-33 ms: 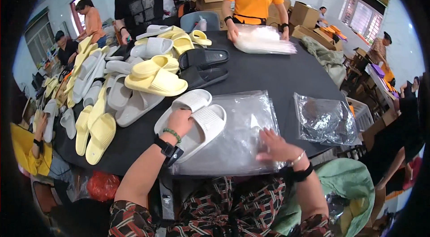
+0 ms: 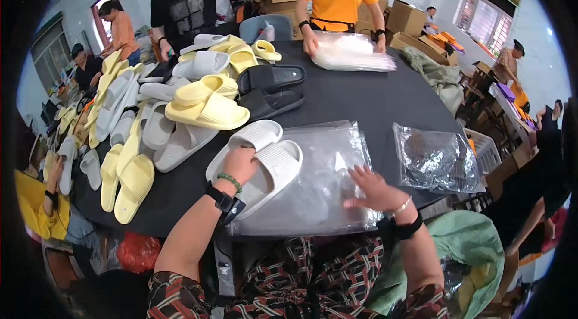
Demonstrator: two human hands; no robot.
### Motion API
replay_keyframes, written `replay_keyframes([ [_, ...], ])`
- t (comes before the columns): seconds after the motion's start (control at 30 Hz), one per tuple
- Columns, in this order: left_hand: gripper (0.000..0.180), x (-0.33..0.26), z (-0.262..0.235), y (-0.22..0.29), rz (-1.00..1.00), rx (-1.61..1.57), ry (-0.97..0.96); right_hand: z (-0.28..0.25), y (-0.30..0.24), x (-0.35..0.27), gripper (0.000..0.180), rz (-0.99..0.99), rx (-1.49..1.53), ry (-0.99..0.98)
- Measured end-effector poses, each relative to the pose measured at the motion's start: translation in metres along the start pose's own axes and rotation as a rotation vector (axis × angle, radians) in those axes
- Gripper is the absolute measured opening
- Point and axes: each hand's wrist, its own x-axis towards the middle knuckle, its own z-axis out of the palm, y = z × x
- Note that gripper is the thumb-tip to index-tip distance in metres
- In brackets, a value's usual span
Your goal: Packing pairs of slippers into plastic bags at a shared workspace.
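Observation:
My left hand (image 2: pixel 239 164) grips a pair of pale grey slippers (image 2: pixel 282 161) where their two straps meet, its fingers partly hidden between them. The pair overlaps the left part of a stack of clear plastic bags (image 2: pixel 325 198) in front of me. Over the right side of that stack is my right hand (image 2: pixel 376 191), fingers spread and holding nothing. Whether its palm touches the plastic is unclear. Beyond my left hand lie yellow slippers (image 2: pixel 211 111), and a black pair (image 2: pixel 274 79) sits a little farther off.
Piled grey and yellow slippers cover the table's left side. A bagged dark pair (image 2: pixel 436 159) lies to the right. Across the black table (image 2: pixel 355 99), a person in orange handles a stack of clear bags (image 2: pixel 355 54). A green sack (image 2: pixel 463 247) is beside me at lower right.
My right hand has moved slightly up over the clear bags, with its fingers still spread. My left hand keeps its grip on the pale grey slippers.

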Motion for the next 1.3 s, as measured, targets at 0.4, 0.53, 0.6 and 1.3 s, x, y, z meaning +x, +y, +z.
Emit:
replay_keyframes([
  [0.4,0.014,0.001,0.004,-0.004,0.047,-0.016,0.088,0.013,0.056,0.105,0.096,0.223,-0.026,0.114],
  [0.53,0.015,0.002,0.006,-0.003,0.064,-0.016,0.090,0.018,0.061,0.107,0.096,0.243,-0.044,0.124],
  [0.6,0.016,0.001,0.007,-0.002,0.033,0.004,0.073,0.018,0.060,0.100,0.099,0.256,-0.076,0.132],
  [1.3,0.012,-0.008,-0.017,0.101,0.156,-0.188,0.046,0.064,-0.011,-0.008,0.130,0.078,0.050,0.129],
])
